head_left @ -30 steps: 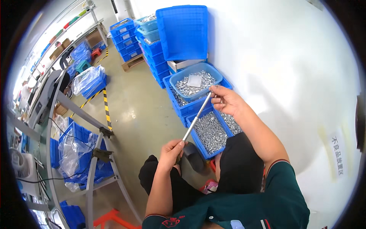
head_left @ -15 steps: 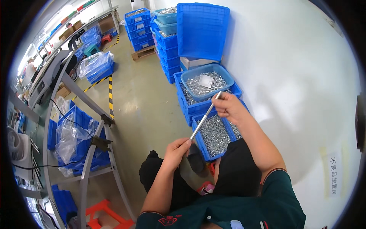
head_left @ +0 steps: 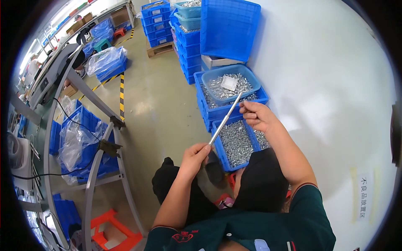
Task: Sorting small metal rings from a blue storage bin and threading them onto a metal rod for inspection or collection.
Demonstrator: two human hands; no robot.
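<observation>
My left hand [head_left: 194, 160] grips the lower end of a slim silver metal rod [head_left: 225, 119], which slants up and to the right. Close beside the rod's upper end is my right hand [head_left: 257, 116], slightly apart from it. Its fingers are curled, with thumb and forefinger drawn together; whether a small part sits between them is too small to tell. Beneath the hands lies a blue crate [head_left: 219, 147] full of small silver metal parts. Just beyond, a light-blue basin [head_left: 252, 76] of similar parts, with a white slip on top, rests on another blue crate [head_left: 202, 109].
Stacked blue crates [head_left: 189, 56] stand farther back, by a large upright blue lid [head_left: 229, 31]. On the left, a grey metal frame [head_left: 93, 184] carries a black cable. Plastic-wrapped blue bins [head_left: 86, 144] and a red stool [head_left: 115, 232] are near it. A white wall [head_left: 326, 104] rises at right.
My right hand has come off the rod's upper end and shifted slightly right. My left hand still holds the rod, now tilted a little steeper. The view has shifted slightly.
</observation>
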